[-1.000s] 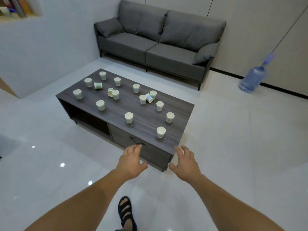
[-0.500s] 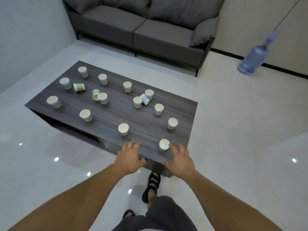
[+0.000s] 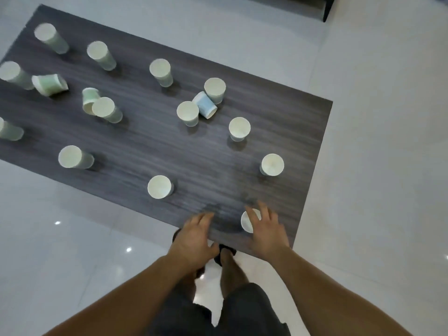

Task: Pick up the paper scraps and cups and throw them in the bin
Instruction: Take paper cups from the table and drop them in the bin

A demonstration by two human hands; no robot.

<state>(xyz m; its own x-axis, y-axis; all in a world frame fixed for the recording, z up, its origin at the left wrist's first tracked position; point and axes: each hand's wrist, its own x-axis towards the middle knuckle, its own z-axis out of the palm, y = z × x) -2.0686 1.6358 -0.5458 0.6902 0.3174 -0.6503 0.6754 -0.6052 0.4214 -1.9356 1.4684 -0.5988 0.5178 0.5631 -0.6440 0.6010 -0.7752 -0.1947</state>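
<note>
Right grip splayed over nearest cup; left grip relaxed.

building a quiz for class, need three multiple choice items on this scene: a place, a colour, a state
1. Where is the cup at the right hand? A near right corner of the table B floor C sofa
2. Colour of the tipped cup between two upright ones? A red B blue C black
3. The left hand is? A gripping a cup B open, empty C holding a bin
Answers: A, it stands by that corner; B, its wall is pale blue; B, fingers relaxed, nothing held.
</note>
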